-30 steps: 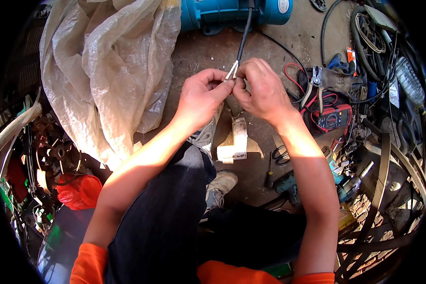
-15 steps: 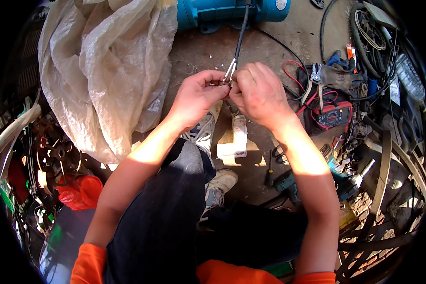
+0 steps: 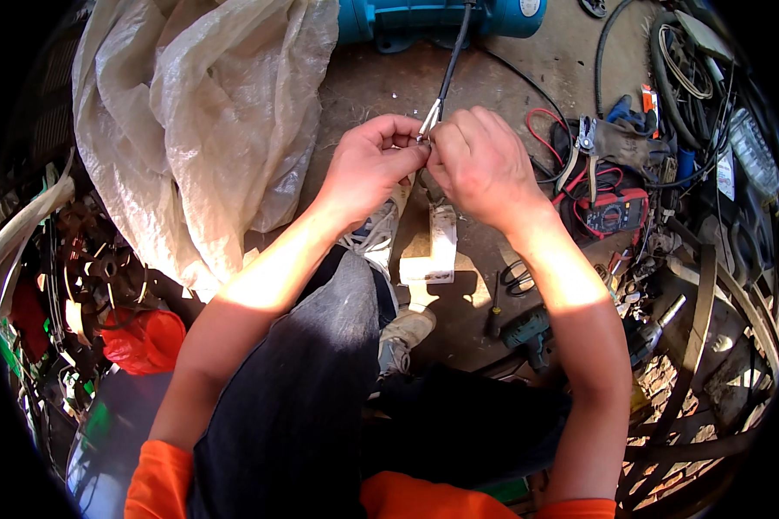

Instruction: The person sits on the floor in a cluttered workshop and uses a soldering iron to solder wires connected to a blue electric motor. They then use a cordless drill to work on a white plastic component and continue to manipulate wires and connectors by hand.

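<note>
A black cable runs down from a blue motor-like machine and splits into white-sheathed wires. Those wire ends meet between my two hands, which nearly touch. My left hand pinches them with thumb and forefinger from the left. From the right, my right hand closes its curled fingers at the same wires; its fingertips are partly hidden. Just what joins the wire ends there is too small to make out. Below my hands, a pale block lies on the ground near my shoes.
A crumpled translucent plastic sheet covers the left side. At right lie pliers, a red multimeter with leads, and coiled cables. A screwdriver and a teal power drill rest near my right forearm. A red bag is at left.
The whole view has shifted slightly, so the surroundings sit a little further right. My hands keep their pinch on the wires, with only small finger movement.
</note>
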{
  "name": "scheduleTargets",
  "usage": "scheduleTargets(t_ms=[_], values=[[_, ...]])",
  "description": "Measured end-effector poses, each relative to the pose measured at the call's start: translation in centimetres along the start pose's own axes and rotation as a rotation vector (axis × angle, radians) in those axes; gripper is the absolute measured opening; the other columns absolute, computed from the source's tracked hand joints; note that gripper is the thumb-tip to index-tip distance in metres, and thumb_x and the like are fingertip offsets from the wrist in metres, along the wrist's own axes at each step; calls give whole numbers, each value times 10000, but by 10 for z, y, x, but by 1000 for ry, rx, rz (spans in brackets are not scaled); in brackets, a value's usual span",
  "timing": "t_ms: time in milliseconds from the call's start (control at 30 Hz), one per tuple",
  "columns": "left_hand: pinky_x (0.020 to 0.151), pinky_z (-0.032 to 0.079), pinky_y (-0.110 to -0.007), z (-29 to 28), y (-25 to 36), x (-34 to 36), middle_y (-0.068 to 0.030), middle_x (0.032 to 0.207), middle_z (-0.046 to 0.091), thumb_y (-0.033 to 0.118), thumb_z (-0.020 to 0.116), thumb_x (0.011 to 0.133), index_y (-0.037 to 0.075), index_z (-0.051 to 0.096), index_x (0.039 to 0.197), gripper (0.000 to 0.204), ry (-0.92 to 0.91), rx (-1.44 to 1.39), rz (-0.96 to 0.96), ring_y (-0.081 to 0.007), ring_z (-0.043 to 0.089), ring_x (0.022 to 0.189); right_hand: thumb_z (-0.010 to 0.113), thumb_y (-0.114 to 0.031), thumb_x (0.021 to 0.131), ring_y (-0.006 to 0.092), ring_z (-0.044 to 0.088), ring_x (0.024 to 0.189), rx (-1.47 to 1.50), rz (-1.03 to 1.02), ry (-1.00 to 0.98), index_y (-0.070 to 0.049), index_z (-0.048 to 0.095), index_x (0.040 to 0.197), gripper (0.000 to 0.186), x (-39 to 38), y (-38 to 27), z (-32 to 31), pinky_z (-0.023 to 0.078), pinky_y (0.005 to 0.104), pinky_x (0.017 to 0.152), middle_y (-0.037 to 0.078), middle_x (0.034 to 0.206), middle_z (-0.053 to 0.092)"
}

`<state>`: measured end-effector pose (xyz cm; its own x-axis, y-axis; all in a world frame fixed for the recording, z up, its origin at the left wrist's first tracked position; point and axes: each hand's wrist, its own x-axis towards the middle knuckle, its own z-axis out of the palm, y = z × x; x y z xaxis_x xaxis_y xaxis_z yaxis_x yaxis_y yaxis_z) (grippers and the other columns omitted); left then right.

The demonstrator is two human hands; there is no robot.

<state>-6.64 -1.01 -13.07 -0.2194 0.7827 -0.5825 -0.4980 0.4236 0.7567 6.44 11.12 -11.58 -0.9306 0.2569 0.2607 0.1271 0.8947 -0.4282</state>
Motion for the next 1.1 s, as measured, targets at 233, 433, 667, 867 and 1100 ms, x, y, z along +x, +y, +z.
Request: scheduleTargets(t_ms=[233, 433, 667, 867, 1100], values=[[704, 475, -224, 2, 3, -4, -33, 942, 645, 55, 639, 866, -8, 610, 1075, 220, 4, -106, -61, -79, 589, 808, 656, -70, 728, 288, 575, 736, 214, 158, 129, -38, 566, 794, 116, -7, -7, 2, 479, 395, 640, 91, 750, 560], [740, 481, -239, -1, 1, 0, -76, 967, 660, 54, 616, 892, -13, 588, 1109, 229, -33, -139, -108, -121, 629, 881, 657, -223, 896, 83, 543, 671, 1090, 1098, 148, 40, 644, 946, 268, -4, -3, 13, 448, 274, 605, 24, 742, 621], [717, 477, -231, -3, -3, 2, -63, 927, 660, 74, 640, 882, -24, 610, 1035, 185, -46, -120, -118, -99, 607, 818, 644, -212, 901, 78, 532, 646, 1390, 1113, 143, 19, 636, 844, 238, -5, 7, 27, 425, 242, 570, 30, 722, 612], [695, 472, -224, -4, -6, 1, -55, 889, 660, 88, 643, 885, -20, 637, 960, 132, -14, -98, -144, -90, 580, 766, 629, -165, 901, 101, 567, 632, 1143, 1027, 122, 28, 623, 843, 202, 1, -6, 26, 453, 261, 565, 45, 735, 632], [672, 458, -218, -1, -8, 0, -36, 854, 648, 99, 642, 886, -19, 642, 936, 128, 11, -70, -82, -80, 574, 738, 648, -135, 884, 115, 592, 653, 1342, 1038, 10, 38, 619, 856, 178, -2, 7, 31, 470, 262, 582, 67, 755, 645]])
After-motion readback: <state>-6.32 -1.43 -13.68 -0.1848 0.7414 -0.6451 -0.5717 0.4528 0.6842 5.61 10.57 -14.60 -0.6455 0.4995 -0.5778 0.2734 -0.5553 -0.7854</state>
